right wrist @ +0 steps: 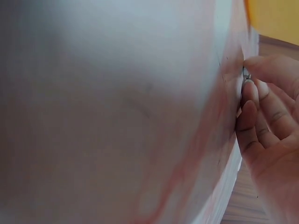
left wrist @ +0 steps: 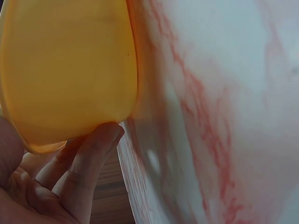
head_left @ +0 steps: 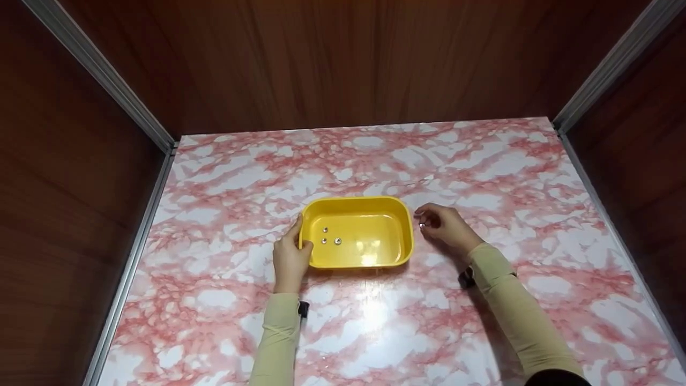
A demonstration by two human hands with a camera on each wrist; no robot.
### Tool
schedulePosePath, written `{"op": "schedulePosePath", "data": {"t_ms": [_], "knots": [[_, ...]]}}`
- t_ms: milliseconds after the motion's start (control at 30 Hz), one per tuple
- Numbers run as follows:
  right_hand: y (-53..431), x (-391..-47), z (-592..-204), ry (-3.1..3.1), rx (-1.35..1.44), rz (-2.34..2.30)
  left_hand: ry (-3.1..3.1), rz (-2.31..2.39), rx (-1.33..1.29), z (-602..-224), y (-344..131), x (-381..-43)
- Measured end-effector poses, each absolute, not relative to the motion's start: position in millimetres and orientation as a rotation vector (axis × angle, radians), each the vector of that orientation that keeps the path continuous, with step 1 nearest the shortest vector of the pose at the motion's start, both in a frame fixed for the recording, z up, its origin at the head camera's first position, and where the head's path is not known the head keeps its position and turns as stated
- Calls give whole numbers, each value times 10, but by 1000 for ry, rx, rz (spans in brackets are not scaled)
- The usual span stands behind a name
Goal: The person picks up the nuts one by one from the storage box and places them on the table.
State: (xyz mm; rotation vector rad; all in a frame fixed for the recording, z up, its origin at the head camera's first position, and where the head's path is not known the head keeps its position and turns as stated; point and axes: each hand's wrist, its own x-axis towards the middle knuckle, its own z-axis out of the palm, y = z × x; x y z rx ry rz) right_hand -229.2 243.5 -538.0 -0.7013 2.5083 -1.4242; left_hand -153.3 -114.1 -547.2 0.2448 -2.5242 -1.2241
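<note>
A yellow plastic tub [head_left: 356, 202] with rounded corners stands on the table, and three small round shiny pieces [head_left: 337, 241] lie inside it toward the left. My left hand [head_left: 291, 261] grips the tub's left end, thumb over the rim and fingers along the outer wall; the left wrist view shows fingertips against the tub's underside edge [left wrist: 124, 109]. To the right of the tub, my right hand [head_left: 447, 228] pinches a small shiny piece [right wrist: 248, 76] between thumb and forefinger, low over the tabletop. The fingers partly hide that piece, so its exact kind is unclear.
The tabletop [head_left: 241, 300] has a red-and-white marbled pattern. Dark wood-grain panels [head_left: 332, 64] rise behind it and on both sides, with grey metal strips [head_left: 123, 268] along the side edges.
</note>
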Motion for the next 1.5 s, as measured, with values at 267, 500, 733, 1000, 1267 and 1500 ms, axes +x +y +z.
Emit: {"op": "schedulePosePath", "data": {"t_ms": [267,500,733,1000,1267,1500], "knots": [[2543,-2385,-5566,2455,-608,-1377,-2511,-1252,232,-5479,-1142,-1532],[2569,-2367,-5522,2410,-631,-1390,-2510,-1283,243,-5476,-1142,-1529],[2598,-2348,-5483,2412,-680,-1371,-2519,-1259,247,-5472,-1149,-1531],[2635,-2310,-5450,2370,-705,-1412,-2523,-1252,242,-5468,-1150,-1525],[2658,-2247,-5352,2366,-720,-1393,-2520,-1237,244,-5461,-1147,-1525],[2642,-2166,-5234,2390,-729,-1362,-2513,-1239,242,-5470,-1144,-1530]]}}
